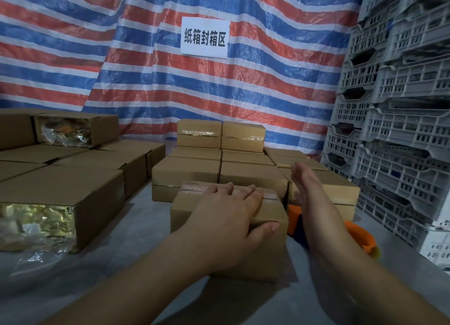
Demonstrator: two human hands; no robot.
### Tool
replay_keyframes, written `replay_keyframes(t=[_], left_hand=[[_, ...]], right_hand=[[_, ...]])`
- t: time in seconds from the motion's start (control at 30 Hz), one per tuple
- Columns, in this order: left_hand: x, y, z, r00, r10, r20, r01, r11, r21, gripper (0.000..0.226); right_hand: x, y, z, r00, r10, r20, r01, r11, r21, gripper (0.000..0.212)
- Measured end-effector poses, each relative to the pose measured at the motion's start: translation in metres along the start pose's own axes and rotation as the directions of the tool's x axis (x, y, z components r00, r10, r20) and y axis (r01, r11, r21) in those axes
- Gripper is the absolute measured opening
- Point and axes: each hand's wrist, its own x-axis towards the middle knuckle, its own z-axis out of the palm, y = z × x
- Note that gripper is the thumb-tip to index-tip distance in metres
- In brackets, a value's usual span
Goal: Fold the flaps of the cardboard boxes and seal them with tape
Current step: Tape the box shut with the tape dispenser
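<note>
L hand (232, 211) lies palm-down on top of the nearest cardboard box (265, 242), fingers spread across the lid & over the clear tape strip (269, 197) along its seam, thumb hooked over the near-right top edge, so it's pressing flat rather than gripping. Box sits closed on the grey work surface (146, 217), centre-front, just short of the stacked boxes behind.

R hand (307, 185) hangs in the air just right of that box, edge-on, fingers straight & together, holding nothing, a bit motion-blurred. Under the R forearm an orange tape dispenser (360, 235) lies on the surface, partly hidden by the arm.

Behind: sealed boxes (220, 154) in rows, two more stacked on top w/ tape across their fronts. Left: another group of boxes, the closest open-ended box (60, 203) showing gold foil packets (34, 221) at its end; a crumpled clear plastic bag (36, 259) lies in front of it. Right side: grey plastic crates (399, 120) stacked high. Back wall is a red/white/blue striped tarp (267, 76) w/ a white sign (205, 37) in Chinese characters
</note>
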Motion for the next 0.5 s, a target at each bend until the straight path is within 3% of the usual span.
replay_keyframes(t=[0.1,0.17,0.27,0.33,0.43,0.5], left_hand=[[-0.001,0.001,0.001,1.000,-0.008,-0.014,0.008,1.000,0.016,0.079],[-0.001,0.002,0.002,0.999,-0.024,-0.034,0.024,1.000,0.001,0.080],[-0.003,0.000,-0.001,0.994,-0.027,-0.107,0.016,0.994,-0.106,0.080],[-0.007,-0.003,-0.008,0.981,-0.050,-0.188,0.000,0.967,-0.256,0.076],[-0.023,-0.019,-0.018,0.912,-0.196,-0.360,0.014,0.892,-0.451,0.072],[-0.033,-0.035,-0.018,0.844,-0.345,-0.411,0.052,0.815,-0.577,0.070]], right_hand=[[-0.019,0.011,0.018,0.941,0.334,0.056,-0.337,0.938,0.073,0.046],[-0.025,0.018,0.023,0.913,0.406,-0.031,-0.397,0.906,0.148,0.038],[-0.026,0.021,0.019,0.919,0.394,-0.016,-0.375,0.886,0.274,0.034],[-0.028,0.021,0.017,0.914,0.403,0.048,-0.400,0.877,0.267,0.049],[-0.031,0.021,0.009,0.927,0.376,-0.006,-0.371,0.918,0.140,0.075],[-0.034,0.011,0.002,0.973,0.228,0.032,-0.230,0.971,0.065,0.075]])
